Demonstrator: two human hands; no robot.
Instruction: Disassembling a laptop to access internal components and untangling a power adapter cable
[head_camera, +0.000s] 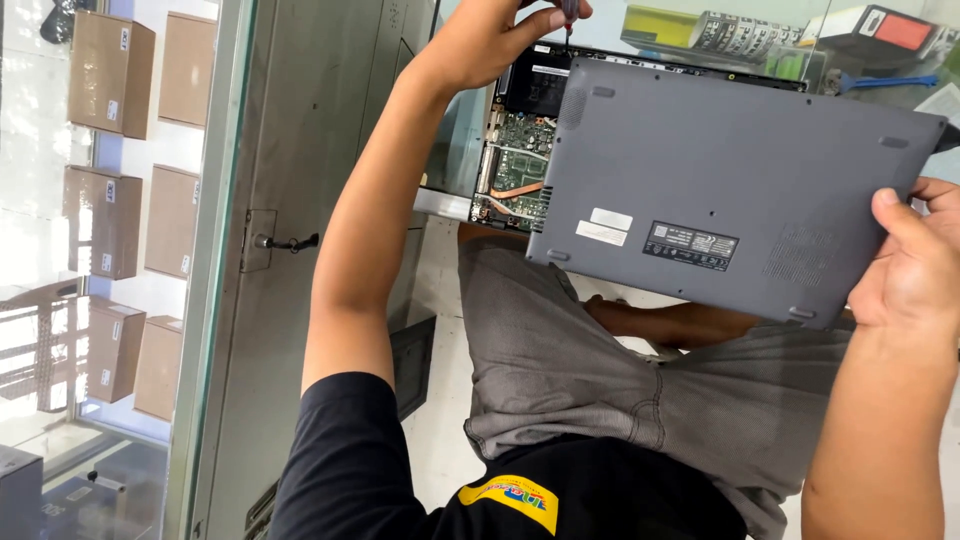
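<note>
My right hand (915, 265) grips the right edge of a grey laptop bottom cover (720, 170), lifted and tilted over the opened laptop. Under the cover's left side the green circuit board (520, 165) with copper heat pipes shows, and a black battery (535, 85) lies beyond it. My left hand (495, 35) reaches across to the top of the laptop, fingers closed on a small screwdriver (570, 15) whose tip points down at the laptop's far edge.
A glass counter (800, 40) holds the laptop, with coloured boxes and parts under it. A grey metal cabinet door (310, 200) with a latch stands at left. Cardboard boxes (110, 75) line shelves at far left. My grey shorts (620, 370) are below.
</note>
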